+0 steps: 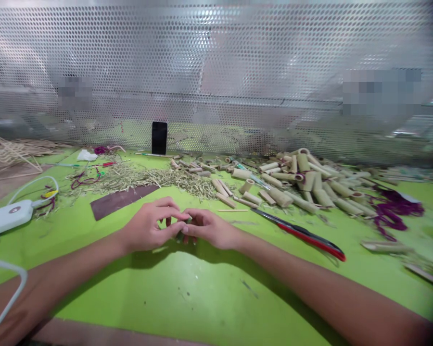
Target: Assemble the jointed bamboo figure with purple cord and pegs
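Small pale-green piece is all that shows between your fingertips, sitting near the middle of the bench, and you're covering most of it. You're curling your left hand and right hand in towards each other, both grips closed up and meeting around that spot, though I can't tell whether you're clenching the piece or just touching it. Close fingerwork is what you're doing at this moment.

You're keeping a dark brown sheet just beyond your left hand and a thin bamboo splint just beyond your right, with a long black-and-red tool lying off to the right. Further out, you're facing a spread of bamboo shavings along the far side of the bench and a heap of cut bamboo tubes towards the far right corner, with purple cord near the right edge. You're also sitting with a white power adapter at the left edge — and a phone is standing upright at the far edge, against a perforated metal sheet.
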A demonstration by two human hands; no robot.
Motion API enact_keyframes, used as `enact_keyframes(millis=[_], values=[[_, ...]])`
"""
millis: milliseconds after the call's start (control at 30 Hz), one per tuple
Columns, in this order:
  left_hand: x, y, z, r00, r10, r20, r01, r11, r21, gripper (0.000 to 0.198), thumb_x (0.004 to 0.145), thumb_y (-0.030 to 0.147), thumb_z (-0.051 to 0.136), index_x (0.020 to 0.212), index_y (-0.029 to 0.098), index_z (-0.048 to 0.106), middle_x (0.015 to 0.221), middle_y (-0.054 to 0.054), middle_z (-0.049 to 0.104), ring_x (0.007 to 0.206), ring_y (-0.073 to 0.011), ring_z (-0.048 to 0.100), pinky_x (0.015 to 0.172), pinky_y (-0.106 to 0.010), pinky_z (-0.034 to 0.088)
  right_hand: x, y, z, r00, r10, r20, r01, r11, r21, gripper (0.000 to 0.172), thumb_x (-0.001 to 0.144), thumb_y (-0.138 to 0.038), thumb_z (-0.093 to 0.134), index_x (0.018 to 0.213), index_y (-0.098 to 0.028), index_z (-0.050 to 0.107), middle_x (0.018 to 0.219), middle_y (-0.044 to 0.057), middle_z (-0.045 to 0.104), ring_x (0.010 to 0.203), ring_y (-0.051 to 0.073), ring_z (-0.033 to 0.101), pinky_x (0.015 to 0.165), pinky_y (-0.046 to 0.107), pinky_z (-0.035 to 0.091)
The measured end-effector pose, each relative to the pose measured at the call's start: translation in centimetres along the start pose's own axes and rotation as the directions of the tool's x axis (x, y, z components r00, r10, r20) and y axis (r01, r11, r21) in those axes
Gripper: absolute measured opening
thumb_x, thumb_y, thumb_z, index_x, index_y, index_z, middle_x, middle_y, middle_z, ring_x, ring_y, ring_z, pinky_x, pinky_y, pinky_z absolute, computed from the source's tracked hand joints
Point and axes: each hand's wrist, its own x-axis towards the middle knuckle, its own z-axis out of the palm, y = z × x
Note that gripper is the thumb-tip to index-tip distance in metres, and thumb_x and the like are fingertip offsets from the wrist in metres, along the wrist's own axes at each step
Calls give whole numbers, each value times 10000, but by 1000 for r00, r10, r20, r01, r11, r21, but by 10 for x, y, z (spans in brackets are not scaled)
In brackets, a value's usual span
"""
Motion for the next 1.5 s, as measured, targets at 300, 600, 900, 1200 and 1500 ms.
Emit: enact_keyframes(millis=[300, 600, 900, 1200, 1500], values=[[6, 11, -4, 930, -367, 29, 368, 929, -41, 289, 998, 412, 473, 876, 192, 614, 752, -7, 626, 620, -141, 534, 552, -266, 417, -6, 1, 8, 932, -212, -295, 36, 862, -506, 194, 850, -343, 736, 886, -194, 617, 717, -6, 650, 610, 135, 557, 548, 263, 390], [6, 13, 4, 862, -427, 272, 432, 901, 46, 367, 995, 487, 449, 766, 206, 510, 667, 21, 541, 610, -156, 471, 568, -293, 306, -10, 1, 10, 885, -317, -340, -76, 623, -779, 137, 839, -291, 713, 893, -202, 624, 695, 3, 678, 599, 152, 597, 552, 252, 361], [4, 8, 4, 867, -393, 306, 388, 918, 79, 350, 1047, 413, 324, 792, 215, 460, 782, -3, 581, 731, -188, 530, 658, -310, 376, -10, 0, 10, 896, -276, -348, -88, 657, -749, 122, 845, -293, 684, 879, -211, 600, 677, -6, 662, 590, 155, 592, 537, 247, 360], [4, 7, 4, 865, -381, 328, 370, 924, 99, 419, 1054, 485, 306, 773, 218, 464, 763, -7, 593, 702, -191, 532, 637, -319, 351, -9, 2, 12, 911, -271, -311, -86, 613, -786, 127, 864, -309, 661, 883, -207, 588, 680, -5, 648, 593, 151, 586, 543, 243, 350], [3, 6, 4, 863, -380, 334, 354, 925, 137, 384, 1057, 434, 281, 782, 222, 446, 764, -15, 587, 703, -201, 533, 643, -330, 364, -9, 1, 11, 915, -235, -329, -116, 627, -770, 146, 870, -325, 672, 876, -207, 586, 688, 1, 653, 597, 155, 588, 538, 247, 346]])
